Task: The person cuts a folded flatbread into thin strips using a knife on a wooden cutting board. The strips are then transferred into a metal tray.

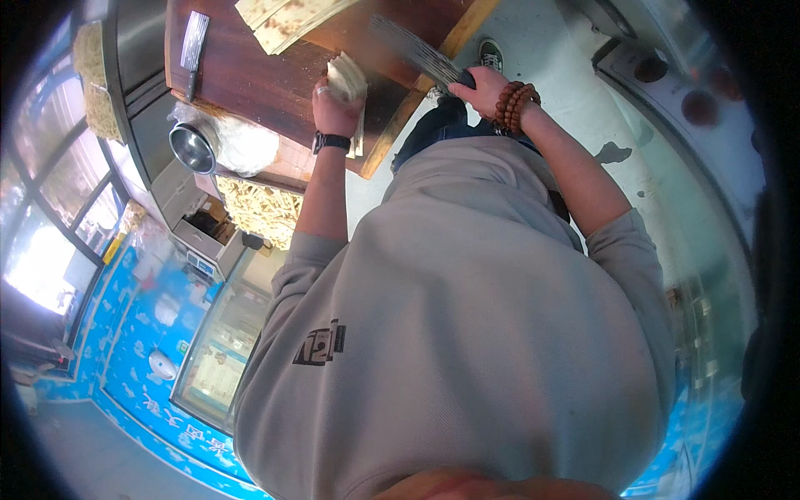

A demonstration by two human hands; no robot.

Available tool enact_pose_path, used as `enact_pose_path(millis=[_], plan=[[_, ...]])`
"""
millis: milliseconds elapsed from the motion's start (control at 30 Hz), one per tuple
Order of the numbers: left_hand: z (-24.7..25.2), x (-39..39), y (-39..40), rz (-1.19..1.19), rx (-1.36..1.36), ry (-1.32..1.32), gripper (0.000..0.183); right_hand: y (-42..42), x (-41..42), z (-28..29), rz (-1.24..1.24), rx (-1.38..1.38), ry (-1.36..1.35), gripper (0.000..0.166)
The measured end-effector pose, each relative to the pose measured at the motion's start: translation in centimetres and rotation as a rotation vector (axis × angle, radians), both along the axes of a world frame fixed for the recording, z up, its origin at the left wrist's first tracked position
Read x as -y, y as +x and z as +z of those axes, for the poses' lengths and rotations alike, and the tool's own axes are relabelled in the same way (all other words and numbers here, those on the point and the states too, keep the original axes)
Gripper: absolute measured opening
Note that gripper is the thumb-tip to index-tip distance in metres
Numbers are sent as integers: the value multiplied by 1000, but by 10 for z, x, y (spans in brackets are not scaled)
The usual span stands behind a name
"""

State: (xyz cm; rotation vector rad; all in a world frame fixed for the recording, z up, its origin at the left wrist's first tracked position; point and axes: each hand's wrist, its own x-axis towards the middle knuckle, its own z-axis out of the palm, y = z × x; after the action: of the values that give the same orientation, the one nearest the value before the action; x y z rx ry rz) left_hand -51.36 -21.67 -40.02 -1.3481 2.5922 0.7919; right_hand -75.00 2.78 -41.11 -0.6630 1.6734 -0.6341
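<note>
My left hand (337, 112), with a ring and a dark wristwatch, grips a bundle of pale flatbread strips (347, 76) on a reddish-brown wooden board (262, 81). More of the strips show below the palm, near the board's corner. In my right hand (489, 92), which wears a wooden bead bracelet, is the dark handle of a cleaver (417, 53) with a ridged-looking blade. Its blade reaches over the board's edge, apart from the bundle, and the far end is blurred. Stacked sheets of browned flatbread (294, 22) lie at the top of the board.
A second cleaver (195, 44) rests on the board's left side. Beside the board stand a steel bowl (192, 149), a clear plastic bag (250, 147) and a heap of cut strips (259, 209). A glass display case (219, 356) is lower left. Pale floor (562, 81) shows right.
</note>
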Motion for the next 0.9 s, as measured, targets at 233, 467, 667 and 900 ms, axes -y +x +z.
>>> enact_pose_path(millis=[233,467,667,900], plan=[[22,-2,-8,-95,177,-122,75,5,-4,-12,-14,-24,-58,47],[-5,-2,18,-78,126,-68,77,4,-3,1,19,-37,-31,48],[-11,-9,3,-85,97,-142,63,5,-1,-5,40,-93,77,54],[2,-22,7,61,119,-146,66,32,9,11,26,-324,-201,42]])
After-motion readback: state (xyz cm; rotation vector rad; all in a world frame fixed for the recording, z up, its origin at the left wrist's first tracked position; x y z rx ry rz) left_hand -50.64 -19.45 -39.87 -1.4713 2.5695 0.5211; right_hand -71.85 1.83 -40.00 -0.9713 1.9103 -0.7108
